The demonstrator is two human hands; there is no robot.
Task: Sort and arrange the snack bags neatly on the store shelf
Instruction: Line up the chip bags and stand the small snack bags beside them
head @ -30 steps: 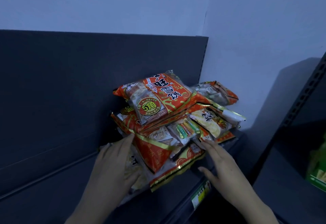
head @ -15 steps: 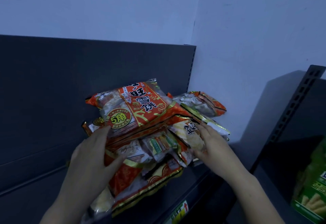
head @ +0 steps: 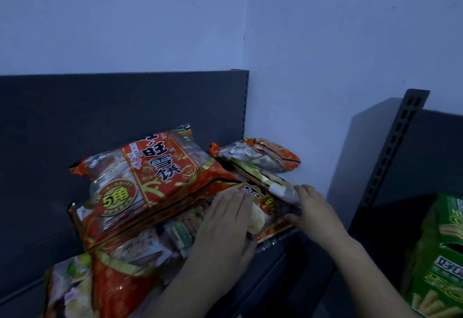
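A messy pile of red and orange snack bags lies on the dark shelf (head: 283, 265). The top bag (head: 140, 175) shows a yellow "5" badge. Another red bag (head: 260, 155) sits at the back right against the wall. My left hand (head: 223, 225) lies flat with straight fingers on a bag (head: 263, 211) at the right side of the pile. My right hand (head: 312, 211) holds that same bag's right end, with the thumb curled under its edge. At the lower left, more bags (head: 82, 285) spill toward the shelf front.
The shelf's dark back panel (head: 120, 107) rises behind the pile, with a pale wall (head: 325, 67) to the right. A second dark shelf upright (head: 395, 142) stands at the right. Green snack boxes (head: 441, 262) sit on that right shelf.
My left hand has moved from the pile's left side across to its right side, next to my right hand. The view has shifted so the pile sits further left.
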